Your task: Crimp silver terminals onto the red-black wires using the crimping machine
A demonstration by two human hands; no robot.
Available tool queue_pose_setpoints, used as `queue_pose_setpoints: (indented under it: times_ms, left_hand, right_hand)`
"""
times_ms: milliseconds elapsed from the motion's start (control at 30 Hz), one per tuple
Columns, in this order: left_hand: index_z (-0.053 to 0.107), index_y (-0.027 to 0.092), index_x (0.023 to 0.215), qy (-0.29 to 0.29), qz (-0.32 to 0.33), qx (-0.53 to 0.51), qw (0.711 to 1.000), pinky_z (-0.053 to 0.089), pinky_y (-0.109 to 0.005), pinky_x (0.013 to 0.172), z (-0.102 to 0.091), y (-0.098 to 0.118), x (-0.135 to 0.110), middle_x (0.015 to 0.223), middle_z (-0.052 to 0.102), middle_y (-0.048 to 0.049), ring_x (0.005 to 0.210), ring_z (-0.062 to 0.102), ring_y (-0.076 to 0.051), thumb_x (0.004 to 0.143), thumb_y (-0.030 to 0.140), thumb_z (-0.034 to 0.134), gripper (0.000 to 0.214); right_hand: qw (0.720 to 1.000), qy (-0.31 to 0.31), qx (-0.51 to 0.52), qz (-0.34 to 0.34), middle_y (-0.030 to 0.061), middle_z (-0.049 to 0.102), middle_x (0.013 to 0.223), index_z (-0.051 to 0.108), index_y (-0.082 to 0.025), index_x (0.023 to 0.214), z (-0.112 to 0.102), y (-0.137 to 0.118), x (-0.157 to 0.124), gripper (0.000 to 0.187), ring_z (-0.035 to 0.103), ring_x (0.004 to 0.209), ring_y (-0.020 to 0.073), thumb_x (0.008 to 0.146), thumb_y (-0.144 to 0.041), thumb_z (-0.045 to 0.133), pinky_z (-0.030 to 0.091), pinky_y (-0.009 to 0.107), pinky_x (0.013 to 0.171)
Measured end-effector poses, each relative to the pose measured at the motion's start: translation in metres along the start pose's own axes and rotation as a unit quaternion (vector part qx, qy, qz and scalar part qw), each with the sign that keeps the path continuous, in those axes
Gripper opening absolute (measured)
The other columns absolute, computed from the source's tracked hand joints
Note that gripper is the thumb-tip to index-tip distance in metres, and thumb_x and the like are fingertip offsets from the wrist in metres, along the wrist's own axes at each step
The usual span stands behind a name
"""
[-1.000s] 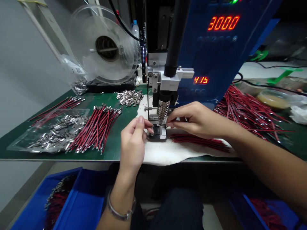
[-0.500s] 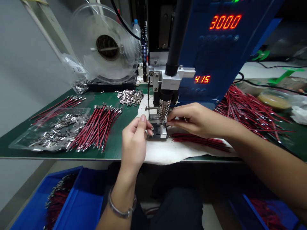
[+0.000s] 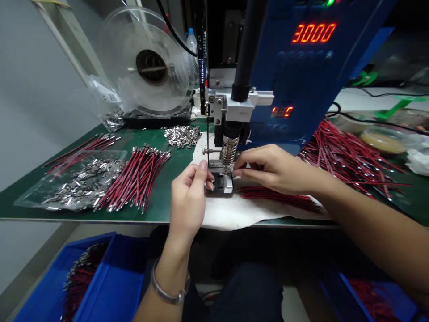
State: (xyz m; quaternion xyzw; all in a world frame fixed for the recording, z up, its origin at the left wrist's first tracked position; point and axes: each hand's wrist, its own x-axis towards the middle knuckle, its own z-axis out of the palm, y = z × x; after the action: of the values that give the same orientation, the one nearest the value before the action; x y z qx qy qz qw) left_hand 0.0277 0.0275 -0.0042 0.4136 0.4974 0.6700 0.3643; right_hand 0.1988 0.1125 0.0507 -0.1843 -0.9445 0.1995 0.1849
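Observation:
My left hand (image 3: 188, 197) is closed in a pinch at the left side of a small black fixture block (image 3: 221, 182). Bits of something shiny may show at its fingertips, too small to name. From the right, my right hand (image 3: 273, 169) pinches close against the same block; what lies between thumb and forefinger is hidden. Directly above the block stands the soldering machine's head, with a coiled metal spring (image 3: 229, 152) around its tip. Under my right hand a bundle of red and black wires (image 3: 279, 199) lies on a white cloth (image 3: 231, 217).
Left on the green table are a wire pile (image 3: 137, 176), a plastic bag of metal connectors (image 3: 80, 183) and loose connectors (image 3: 182, 136). A large wire heap (image 3: 345, 154) lies right, beside the blue controller (image 3: 288, 76). Blue bins (image 3: 114, 273) stand below the table edge.
Both hands stay at the fixture with almost no movement. The controller's lower red readout has changed from 415 to partly lit digits. The view has shifted very slightly.

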Motion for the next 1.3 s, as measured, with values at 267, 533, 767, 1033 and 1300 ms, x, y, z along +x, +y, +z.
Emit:
queue_pose_setpoints:
  times_ms: [267,533,767,1033,1300]
  left_hand:
    - [0.058,0.015,0.064,-0.001,0.000,0.009,1.000,0.033,-0.021,0.051,0.0006,0.0000,-0.0004,0.057,0.051,0.0009,0.051,0.041,-0.008,0.088,0.037,0.056,0.032]
    - [0.057,0.016,0.062,0.005,-0.005,0.011,1.000,0.033,-0.022,0.052,0.0015,0.0017,-0.0009,0.056,0.050,0.0011,0.050,0.040,-0.008,0.087,0.037,0.057,0.033]
    - [0.058,0.016,0.063,0.005,-0.004,0.018,1.000,0.033,-0.022,0.051,0.0006,0.0022,-0.0017,0.057,0.050,0.0008,0.050,0.041,-0.008,0.087,0.038,0.057,0.033]
    - [0.058,0.015,0.063,0.005,0.002,0.020,1.000,0.032,-0.022,0.050,0.0011,0.0017,-0.0010,0.057,0.050,0.0005,0.050,0.041,-0.008,0.087,0.037,0.056,0.033]
    - [0.057,0.016,0.062,0.007,0.000,0.020,1.000,0.032,-0.022,0.052,0.0018,0.0021,-0.0016,0.056,0.050,0.0011,0.050,0.040,-0.008,0.087,0.037,0.056,0.033]
  right_hand:
    - [0.998,0.004,0.029,0.060,0.0027,0.067,0.077,0.067,-0.013,0.085,0.0017,-0.0015,-0.0001,0.021,0.056,0.067,0.0112,0.090,-0.027,0.053,0.041,0.022,0.062]
    - [0.997,0.004,0.033,0.075,0.0022,0.067,0.075,0.068,-0.014,0.084,0.0013,-0.0033,0.0003,0.023,0.056,0.065,0.0112,0.090,-0.030,0.053,0.041,0.023,0.062]
    - [0.996,0.003,0.034,0.080,0.0022,0.067,0.074,0.068,-0.013,0.083,0.0013,-0.0041,-0.0003,0.022,0.055,0.063,0.0109,0.089,-0.029,0.053,0.039,0.023,0.060]
    - [0.996,0.007,0.034,0.086,0.0022,0.067,0.074,0.068,-0.014,0.083,0.0020,-0.0030,-0.0001,0.022,0.055,0.064,0.0115,0.088,-0.029,0.054,0.039,0.024,0.060]
    - [0.996,0.008,0.032,0.084,0.0015,0.067,0.072,0.068,-0.014,0.082,0.0029,-0.0033,-0.0005,0.022,0.055,0.062,0.0104,0.088,-0.029,0.054,0.040,0.023,0.060]
